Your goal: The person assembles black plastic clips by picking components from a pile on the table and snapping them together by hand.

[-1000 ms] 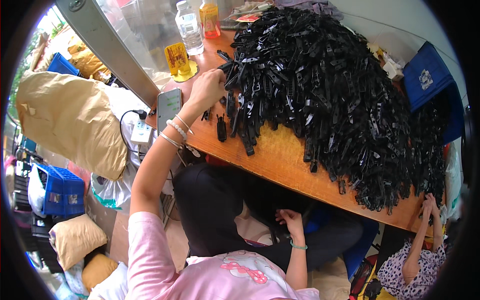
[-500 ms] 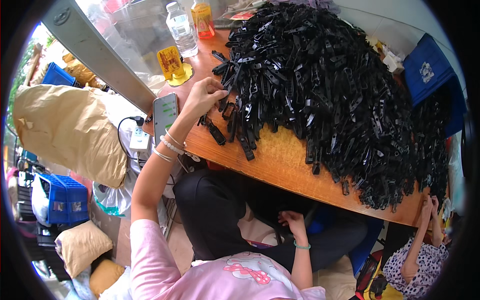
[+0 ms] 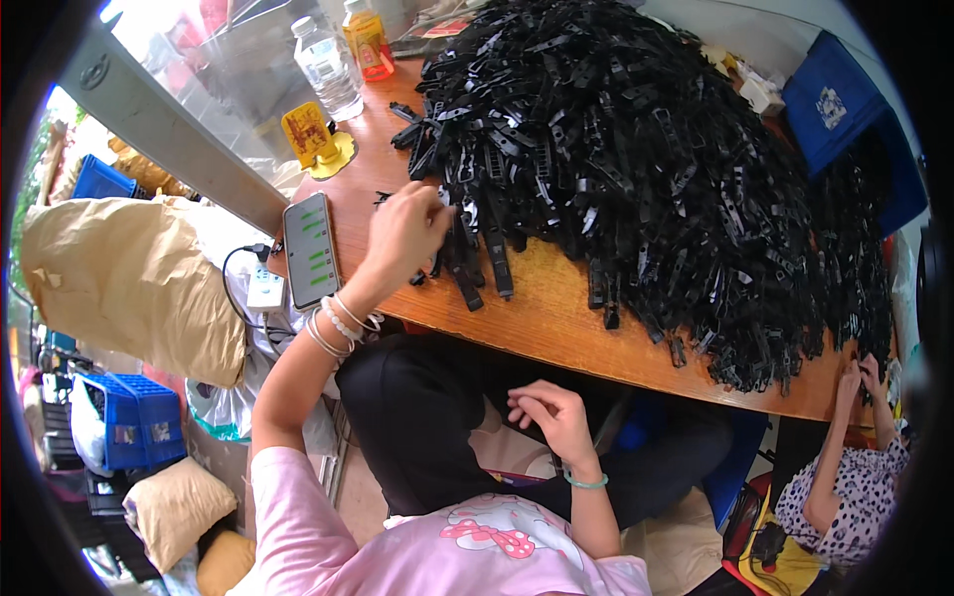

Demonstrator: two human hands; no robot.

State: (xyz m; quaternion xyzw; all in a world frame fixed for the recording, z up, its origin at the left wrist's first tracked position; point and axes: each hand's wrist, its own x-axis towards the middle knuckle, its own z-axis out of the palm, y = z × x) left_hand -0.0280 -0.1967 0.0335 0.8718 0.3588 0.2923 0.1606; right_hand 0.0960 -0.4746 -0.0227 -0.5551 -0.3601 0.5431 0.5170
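A big heap of narrow black plastic clip-like pieces (image 3: 616,169) covers much of the wooden table (image 3: 556,283). At the heap's left edge, my left hand (image 3: 405,236) is over the tabletop, its fingers curled and thumb and forefinger close together. Several black pieces lie beside and partly under that hand; whatever the fingertips hold is hidden. Above my lap, below the table's front edge, my right hand (image 3: 556,417) hangs with fingers loosely bent and apart, and nothing shows in it.
Left of the heap are a phone (image 3: 310,250), a yellow stand (image 3: 316,139), a clear bottle (image 3: 330,70) and an orange-filled bottle (image 3: 369,42). A blue bin (image 3: 835,104) leans at the far right. Another person's hands (image 3: 857,377) work at the table's right corner.
My left hand has drawn nearer along the heap's edge, its fingers curling more. My right hand has risen and moved left above my lap. The whole view has shifted slightly.
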